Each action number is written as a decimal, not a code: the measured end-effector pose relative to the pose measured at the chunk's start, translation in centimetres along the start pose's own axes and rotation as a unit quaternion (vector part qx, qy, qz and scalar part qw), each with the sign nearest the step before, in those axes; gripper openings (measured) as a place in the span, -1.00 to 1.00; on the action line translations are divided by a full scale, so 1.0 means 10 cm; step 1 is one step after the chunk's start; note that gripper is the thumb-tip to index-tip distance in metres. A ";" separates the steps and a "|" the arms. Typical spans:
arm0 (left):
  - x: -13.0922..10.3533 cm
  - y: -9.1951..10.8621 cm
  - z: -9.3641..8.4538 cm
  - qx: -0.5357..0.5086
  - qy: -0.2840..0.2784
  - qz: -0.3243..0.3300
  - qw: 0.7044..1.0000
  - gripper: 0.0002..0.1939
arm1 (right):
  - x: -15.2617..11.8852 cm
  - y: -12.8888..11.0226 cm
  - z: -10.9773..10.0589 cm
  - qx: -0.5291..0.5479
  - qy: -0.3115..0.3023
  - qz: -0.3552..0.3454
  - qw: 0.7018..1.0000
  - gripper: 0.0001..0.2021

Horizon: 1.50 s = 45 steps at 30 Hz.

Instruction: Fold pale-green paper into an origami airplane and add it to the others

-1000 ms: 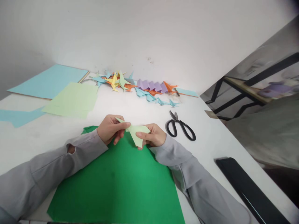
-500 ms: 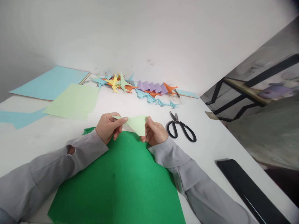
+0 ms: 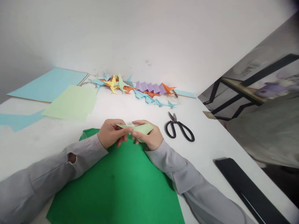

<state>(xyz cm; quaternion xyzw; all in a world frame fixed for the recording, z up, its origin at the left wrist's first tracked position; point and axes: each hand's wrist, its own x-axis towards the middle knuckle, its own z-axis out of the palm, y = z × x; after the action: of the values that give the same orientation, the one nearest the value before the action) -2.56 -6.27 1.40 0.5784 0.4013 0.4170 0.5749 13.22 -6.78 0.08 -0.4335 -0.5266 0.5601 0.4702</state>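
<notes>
A folded light green paper (image 3: 144,128) is held between both hands, above the far end of a large green sheet (image 3: 114,186). My left hand (image 3: 112,133) pinches its narrow pointed end between thumb and fingers. On the right, my right hand (image 3: 149,135) grips the wider part, thumb in front and fingers behind. The fingertips of the two hands nearly meet at the paper's middle, where they hide some of the folds.
Black-handled scissors (image 3: 178,126) lie partly open to the right, and a long black object (image 3: 245,186) lies nearer. Folded paper figures (image 3: 119,83) line the wall. Light green sheets (image 3: 72,104) and blue sheets (image 3: 49,84) are at the left.
My right hand has moved left and closer to my left hand, its thumb now over the paper's middle. The light green paper has tilted and sits slightly lower.
</notes>
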 end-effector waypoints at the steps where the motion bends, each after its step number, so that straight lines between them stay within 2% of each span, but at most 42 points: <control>1: 0.00 0.00 0.00 0.004 -0.001 0.000 1.000 -0.67 | 0.00 -0.01 0.00 -0.002 -0.001 -0.003 1.000 -0.75; 13: 0.00 -0.01 0.00 -0.029 -0.041 -0.020 0.999 -0.70 | -0.01 -0.05 -0.04 -0.056 -0.032 -0.020 0.998 -0.76; 26: 0.05 -0.01 0.00 -0.169 -0.059 -0.083 0.980 -0.66 | 0.04 0.03 -0.05 0.007 -0.011 -0.019 1.000 -0.77; 29: 0.07 -0.01 -0.02 -0.158 -0.036 -0.075 0.984 -0.67 | 0.05 0.06 -0.07 0.028 -0.003 -0.009 1.000 -0.74; 33: 0.08 -0.02 -0.05 -0.152 0.014 -0.055 0.987 -0.67 | 0.06 0.06 -0.09 0.021 0.042 0.005 0.999 -0.73; 37: 0.09 -0.02 -0.06 -0.154 0.029 -0.053 0.986 -0.67 | 0.07 0.04 -0.10 0.006 0.064 -0.001 0.998 -0.73; 40: 0.10 0.00 -0.07 -0.173 0.034 -0.075 0.982 -0.68 | 0.11 0.08 -0.14 0.049 0.055 0.016 0.997 -0.68; 43: 0.11 0.03 -0.09 -0.210 -0.004 -0.116 0.971 -0.66 | 0.16 0.14 -0.20 0.129 0.036 0.006 0.991 -0.56; 45: 0.09 0.03 -0.10 -0.243 -0.073 -0.151 0.955 -0.64 | 0.16 0.15 -0.20 0.143 0.019 -0.009 0.989 -0.75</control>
<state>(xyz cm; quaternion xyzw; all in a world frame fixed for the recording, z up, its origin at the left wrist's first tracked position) -3.17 -5.07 1.75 0.3827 0.3277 0.3671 0.7819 14.83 -4.83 -1.54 -0.3672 -0.4360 0.6169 0.5426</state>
